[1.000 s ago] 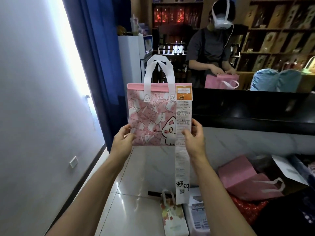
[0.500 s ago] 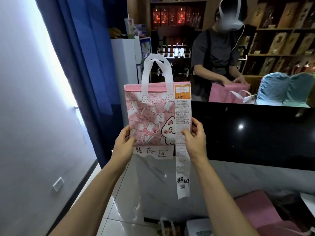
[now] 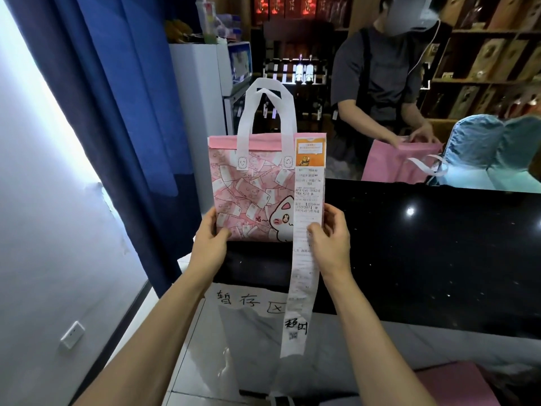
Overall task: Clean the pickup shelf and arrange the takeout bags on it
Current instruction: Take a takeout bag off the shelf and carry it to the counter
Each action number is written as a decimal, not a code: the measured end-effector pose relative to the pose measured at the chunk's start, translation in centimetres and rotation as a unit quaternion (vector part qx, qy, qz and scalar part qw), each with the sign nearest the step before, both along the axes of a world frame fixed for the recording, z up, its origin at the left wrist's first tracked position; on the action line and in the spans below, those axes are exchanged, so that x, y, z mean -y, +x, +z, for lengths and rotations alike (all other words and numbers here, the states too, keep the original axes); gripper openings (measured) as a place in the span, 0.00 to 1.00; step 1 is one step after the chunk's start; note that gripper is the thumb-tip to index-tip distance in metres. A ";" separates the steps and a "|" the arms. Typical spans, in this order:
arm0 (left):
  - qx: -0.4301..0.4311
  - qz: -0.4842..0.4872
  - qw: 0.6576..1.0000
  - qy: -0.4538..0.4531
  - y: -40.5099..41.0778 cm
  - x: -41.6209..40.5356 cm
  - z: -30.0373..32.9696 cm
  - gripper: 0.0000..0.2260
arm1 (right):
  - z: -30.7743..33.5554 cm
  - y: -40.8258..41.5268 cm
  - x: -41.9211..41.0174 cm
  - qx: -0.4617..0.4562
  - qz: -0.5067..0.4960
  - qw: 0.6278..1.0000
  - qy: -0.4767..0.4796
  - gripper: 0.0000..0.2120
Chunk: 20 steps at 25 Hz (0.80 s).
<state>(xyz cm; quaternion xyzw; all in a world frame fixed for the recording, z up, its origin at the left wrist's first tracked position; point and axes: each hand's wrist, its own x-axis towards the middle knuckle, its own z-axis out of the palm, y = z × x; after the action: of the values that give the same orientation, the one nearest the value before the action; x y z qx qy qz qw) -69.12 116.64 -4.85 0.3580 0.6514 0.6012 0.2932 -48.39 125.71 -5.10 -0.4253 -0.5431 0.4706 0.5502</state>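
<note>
A pink non-woven takeout bag printed with banknotes and a white cartoon cat [image 3: 251, 197] stands upright at the near left end of the glossy black stone worktop [image 3: 424, 247], its two white loop handles rising above its pink top band. The left hand [image 3: 209, 244] pinches the bag's lower left corner, thumb on the front face; the right hand [image 3: 330, 238] holds the lower right corner, with its thumb pressing the long white paper receipt [image 3: 304, 259] against the bag. That receipt is fixed at the bag's top right under an orange sticker and trails down past the worktop's front edge, over a torn white paper sign with handwritten characters [image 3: 248, 301] taped just below the bag.

The bag's base looks to be at or just touching the worktop edge; whether it already bears its weight cannot be told. To set it well, I would judge that both grips should stay on until the base sits flat and a little back from the edge, above the sign, with the printed face and receipt turned outward so the order can be read. The soft fabric will likely slump, so loosen the fingers slowly and check it stands. The dangling receipt could snag or drag.

Behind the bag, across the worktop, another person handles a plain pink bag [image 3: 401, 162].
</note>
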 end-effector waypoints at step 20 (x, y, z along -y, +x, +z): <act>-0.235 0.025 0.971 -0.031 0.8 4.2 1.6 0.18 | 0.5 1.9 3.0 0.161 -0.070 0.979 0.104 0.22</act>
<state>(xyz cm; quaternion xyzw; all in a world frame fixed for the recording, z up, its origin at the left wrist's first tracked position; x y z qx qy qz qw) -68.36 112.46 -3.23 0.4634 0.7293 0.4870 0.1274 -46.52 122.72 -4.64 -0.4726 -0.6395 0.2975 0.5284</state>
